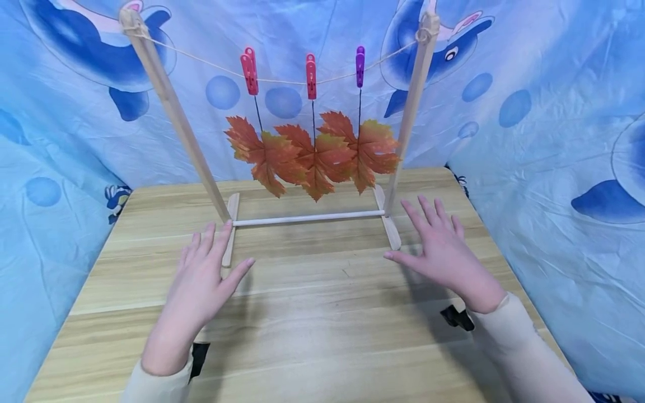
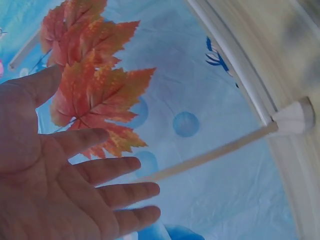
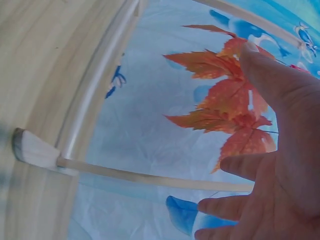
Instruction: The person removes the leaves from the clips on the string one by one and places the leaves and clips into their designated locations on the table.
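Note:
A wooden frame stands upright, with a left post, a right post and a white rod joining their feet. Between the post tops sags a thin string. Two pink clothespins and a purple clothespin clip it, and three orange maple leaves hang below by dark stems. My left hand, fingers spread, is close to the left foot. Beside the right foot, my right hand is spread too. Both palms show bare in the wrist views.
The frame stands toward the back of a wood-grain table. A blue curtain with cartoon whales surrounds the table's back and sides. Black straps show at both cuffs.

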Available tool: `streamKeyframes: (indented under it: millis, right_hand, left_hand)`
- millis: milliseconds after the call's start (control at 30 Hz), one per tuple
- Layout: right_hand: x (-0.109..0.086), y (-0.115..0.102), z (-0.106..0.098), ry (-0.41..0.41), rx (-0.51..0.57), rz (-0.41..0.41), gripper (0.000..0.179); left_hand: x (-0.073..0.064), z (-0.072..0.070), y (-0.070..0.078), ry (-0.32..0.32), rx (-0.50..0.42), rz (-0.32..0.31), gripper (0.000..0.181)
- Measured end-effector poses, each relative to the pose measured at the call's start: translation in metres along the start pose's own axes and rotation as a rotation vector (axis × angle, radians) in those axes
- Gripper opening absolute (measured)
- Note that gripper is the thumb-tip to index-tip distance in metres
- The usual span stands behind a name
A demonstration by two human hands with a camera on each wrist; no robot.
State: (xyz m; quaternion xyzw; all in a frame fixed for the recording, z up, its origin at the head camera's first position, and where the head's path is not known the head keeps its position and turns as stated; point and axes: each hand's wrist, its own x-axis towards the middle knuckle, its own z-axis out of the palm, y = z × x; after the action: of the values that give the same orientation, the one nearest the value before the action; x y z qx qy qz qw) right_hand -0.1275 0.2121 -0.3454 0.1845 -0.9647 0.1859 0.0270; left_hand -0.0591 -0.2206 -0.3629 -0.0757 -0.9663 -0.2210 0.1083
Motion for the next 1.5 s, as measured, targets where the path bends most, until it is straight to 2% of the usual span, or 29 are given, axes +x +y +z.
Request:
streamKeyframes:
  millis: [300,433,533,767,867,1167,1300,1500]
  right_hand:
    - [0.01,-0.01,-0.021,0.064,0.148,-0.094,0.099]
    - [0.014,-0.017,-0.032,0.049,0.212,-0.07,0.097]
    - [0.016,-0.021,-0.039,0.069,0.234,-0.076,0.094]
    - [0.028,-0.027,-0.051,0.296,0.211,-0.244,0.084]
    - [0.036,-0.032,-0.059,0.36,0.226,-0.288,0.079]
    - [0.058,-0.049,-0.081,0.388,0.301,-0.313,0.062]
    - [0.067,-0.059,-0.094,0.398,0.33,-0.299,0.056]
    - [0.081,-0.073,-0.109,0.424,0.387,-0.303,0.048]
  left_hand:
    - [0.02,0.005,0.015,0.089,-0.224,0.14,0.065]
    - [0.03,0.006,0.025,0.152,-0.293,0.187,0.056]
    - [0.038,0.007,0.031,0.188,-0.344,0.2,0.05]
    - [0.058,0.005,0.048,0.205,-0.469,0.219,0.037]
    - [0.067,0.003,0.055,0.209,-0.496,0.231,0.034]
    - [0.089,-0.001,0.077,0.166,-0.581,0.186,0.027]
    - [0.1,-0.005,0.09,0.168,-0.634,0.193,0.026]
    - [0.118,-0.01,0.106,0.163,-0.671,0.163,0.026]
